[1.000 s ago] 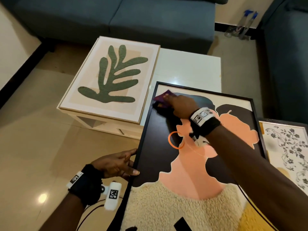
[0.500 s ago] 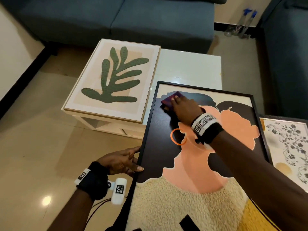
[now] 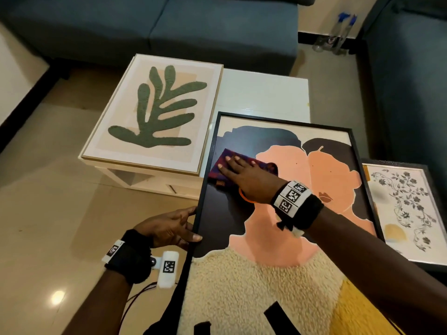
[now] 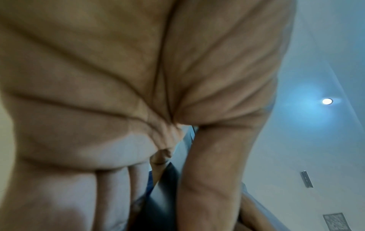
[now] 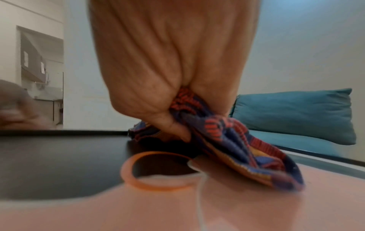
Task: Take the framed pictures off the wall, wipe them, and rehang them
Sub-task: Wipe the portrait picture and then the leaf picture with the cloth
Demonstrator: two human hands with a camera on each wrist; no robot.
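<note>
A large black-framed picture of two peach faces leans tilted toward me, its top edge resting on the white table. My right hand presses a purple and red patterned cloth onto the glass near the upper left. In the right wrist view the thumb pinches the bunched cloth against the palm, over the dark glass. My left hand grips the frame's left edge, thumb on the front. The left wrist view shows that palm close up beside the dark frame.
A wood-framed green leaf picture lies flat on the table's left half. A floral picture lies at the right. Blue sofas stand behind and to the right, with spray bottles on the floor between them. Tiled floor lies to the left.
My right hand has slid the cloth from the picture's top left corner down toward me along the left side. The left hand keeps its hold on the frame edge.
</note>
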